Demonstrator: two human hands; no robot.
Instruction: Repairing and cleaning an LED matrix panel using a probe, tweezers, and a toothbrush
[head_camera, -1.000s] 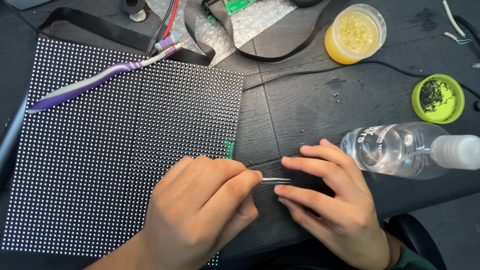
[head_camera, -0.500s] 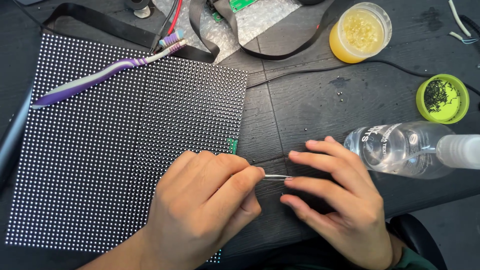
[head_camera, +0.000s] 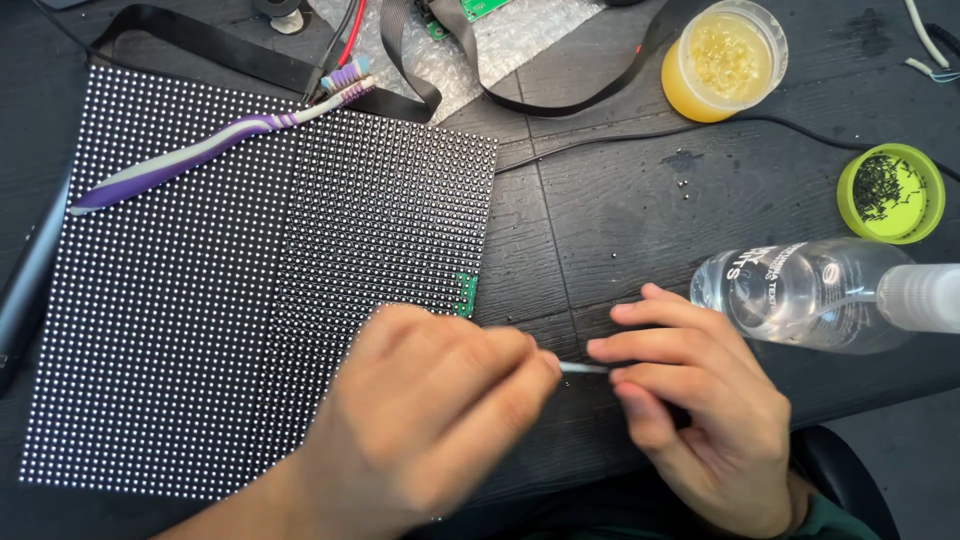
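Observation:
My left hand and my right hand meet at the table's front edge, just right of a black dot-matrix panel. Between their fingertips runs a thin light-coloured sliver, pinched at both ends; what it is I cannot make out. The left hand is blurred and covers the panel's lower right corner. A small green circuit tab shows at the panel's right edge, just above the left hand.
A purple and white toothbrush lies across the panel's top. A clear plastic bottle lies on its side close to my right hand. Farther back stand a yellow jar, a green lid holding dark bits, black straps and cables.
Both hands have stayed together at the front edge, shifting slightly. The left hand is now blurred, moving over the panel's corner.

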